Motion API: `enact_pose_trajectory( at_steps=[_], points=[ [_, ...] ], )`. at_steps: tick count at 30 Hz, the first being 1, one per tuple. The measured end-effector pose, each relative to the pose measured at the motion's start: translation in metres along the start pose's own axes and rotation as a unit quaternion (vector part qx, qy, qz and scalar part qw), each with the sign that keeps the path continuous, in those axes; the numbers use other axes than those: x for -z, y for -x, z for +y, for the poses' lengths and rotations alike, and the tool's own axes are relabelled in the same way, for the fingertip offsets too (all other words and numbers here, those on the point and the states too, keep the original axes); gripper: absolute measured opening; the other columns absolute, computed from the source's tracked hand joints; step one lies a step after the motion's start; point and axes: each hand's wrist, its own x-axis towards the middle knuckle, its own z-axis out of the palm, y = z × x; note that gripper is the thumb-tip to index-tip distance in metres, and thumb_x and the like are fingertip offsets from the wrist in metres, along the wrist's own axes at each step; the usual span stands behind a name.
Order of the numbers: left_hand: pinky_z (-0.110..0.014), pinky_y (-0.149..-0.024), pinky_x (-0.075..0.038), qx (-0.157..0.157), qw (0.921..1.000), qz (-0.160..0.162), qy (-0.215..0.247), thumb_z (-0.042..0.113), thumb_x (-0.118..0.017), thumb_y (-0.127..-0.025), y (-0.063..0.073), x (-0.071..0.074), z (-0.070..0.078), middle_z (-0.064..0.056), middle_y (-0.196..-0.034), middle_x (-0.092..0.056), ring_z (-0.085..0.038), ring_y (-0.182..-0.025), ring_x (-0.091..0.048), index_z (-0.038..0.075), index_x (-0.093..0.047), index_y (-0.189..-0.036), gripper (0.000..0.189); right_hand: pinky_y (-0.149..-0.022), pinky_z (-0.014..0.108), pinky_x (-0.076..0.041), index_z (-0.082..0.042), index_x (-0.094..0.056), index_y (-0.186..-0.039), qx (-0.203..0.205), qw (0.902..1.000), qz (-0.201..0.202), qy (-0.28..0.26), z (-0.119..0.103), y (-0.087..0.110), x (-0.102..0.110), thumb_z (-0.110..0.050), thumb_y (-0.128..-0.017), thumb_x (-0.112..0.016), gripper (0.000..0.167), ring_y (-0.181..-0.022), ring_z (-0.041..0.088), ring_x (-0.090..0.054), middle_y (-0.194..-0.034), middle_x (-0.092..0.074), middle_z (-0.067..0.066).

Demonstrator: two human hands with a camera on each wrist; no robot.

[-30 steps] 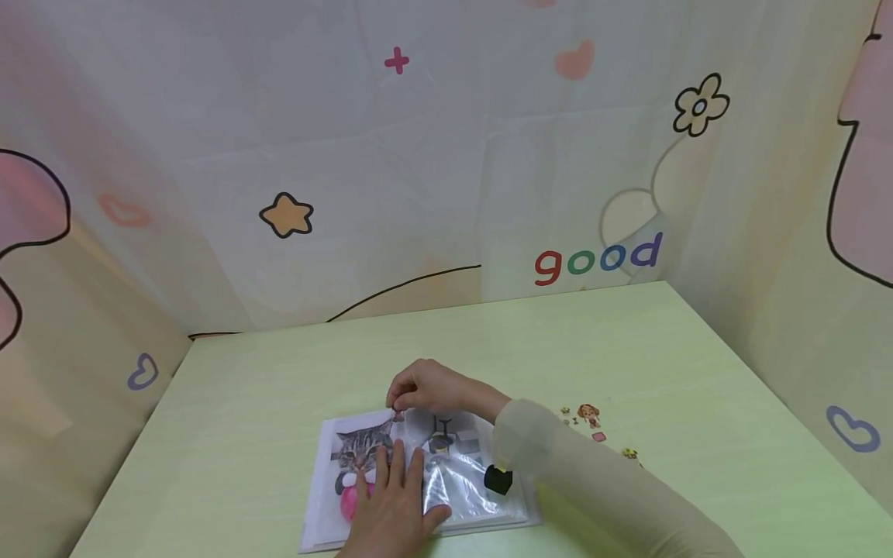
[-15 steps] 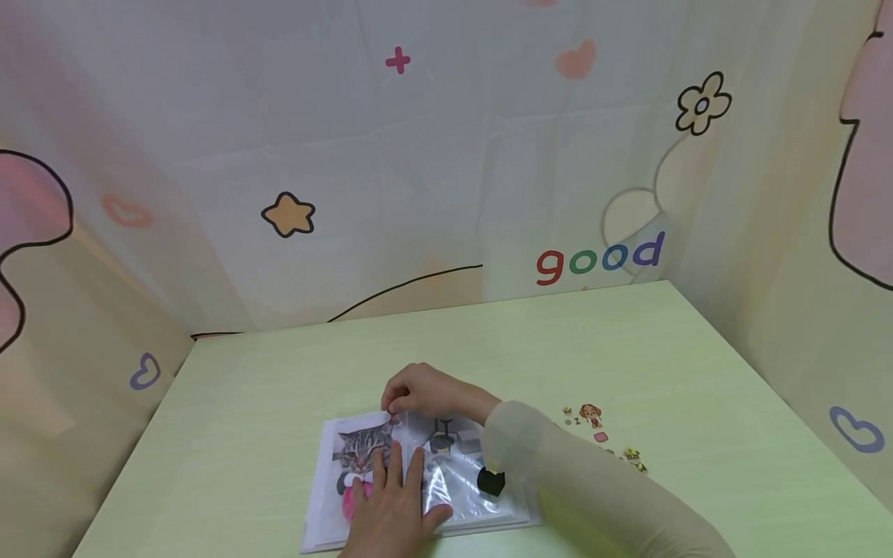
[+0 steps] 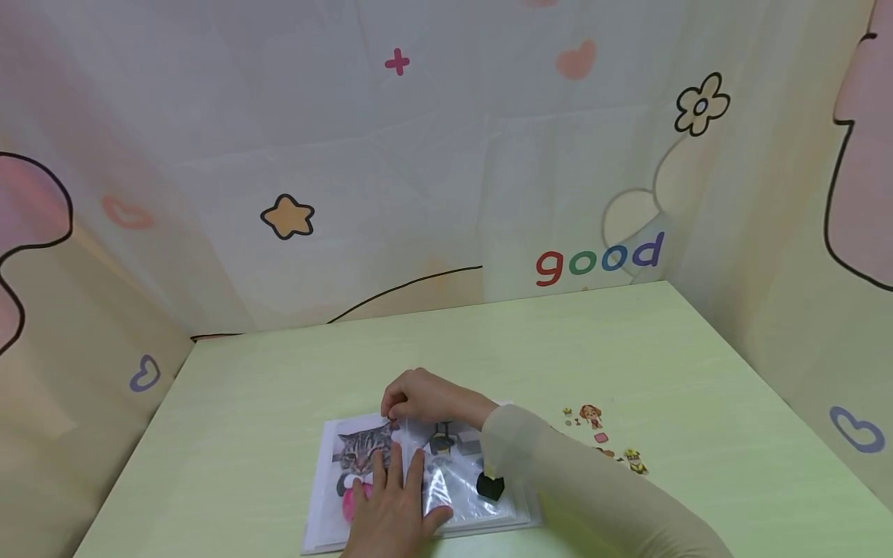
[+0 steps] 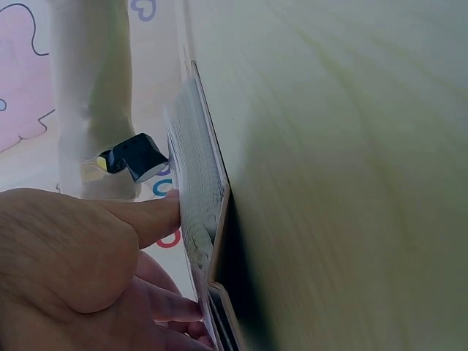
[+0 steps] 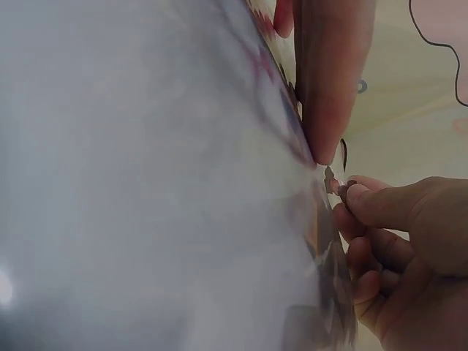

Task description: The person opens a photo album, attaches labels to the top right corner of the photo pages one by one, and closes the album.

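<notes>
An open album (image 3: 317, 508) with clear glossy pages lies at the table's front. Its left page carries a tabby cat picture (image 3: 359, 449) with something pink below. My left hand (image 3: 392, 496) rests on the album near the fold, fingers straight and spread; the left wrist view has this hand (image 4: 80, 256) against the thick stack of pages (image 4: 196, 175). At the album's top edge, by the cat's ear, my right hand (image 3: 422, 395) pinches a small reddish-brown sticker (image 5: 335, 184) between thumb and forefinger. The sticker is right at the page surface; the fingertips hide part of it.
Right of the album, small cartoon stickers lie on the table (image 3: 279, 380), among them a dog figure (image 3: 591, 416), a pink piece (image 3: 601, 438) and a yellow figure (image 3: 635, 460). A black wrist camera (image 3: 491, 487) hangs at the right sleeve (image 3: 593, 480). Printed curtains surround the table.
My right hand has shifted slightly left and down with the sticker, closer to the page by the cat's ear. My left hand has stayed in place on the album.
</notes>
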Motion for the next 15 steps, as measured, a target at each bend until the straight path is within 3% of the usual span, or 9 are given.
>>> enact_pose_trajectory(
  at_steps=[6,15],
  points=[
    [-0.080,-0.104,-0.028,-0.003,1.0000,0.004,0.001,0.061,-0.070,-0.089,0.0007,-0.0012,-0.0012,-0.031,-0.158,-0.037,-0.056,-0.144,-0.032,0.003,-0.051,-0.149,0.086,-0.076,0.018,-0.048,-0.006,-0.078,-0.100,0.000,0.9996,0.000,0.027,-0.0026,-0.0002,-0.0046,-0.003,-0.100,-0.067,0.012,-0.075,0.000,-0.061,-0.083,-0.073,-0.005],
    [-0.081,-0.104,-0.026,0.005,1.0000,-0.005,0.005,0.060,-0.070,-0.090,-0.0001,-0.0019,-0.0016,-0.030,-0.158,-0.037,-0.057,-0.144,-0.030,0.003,-0.050,-0.150,0.085,-0.078,0.019,-0.049,-0.012,-0.082,-0.103,0.025,0.9875,0.021,0.154,-0.0065,-0.0013,-0.0099,-0.009,-0.098,-0.071,0.012,-0.078,0.002,-0.060,-0.089,-0.075,-0.008]
  ],
)
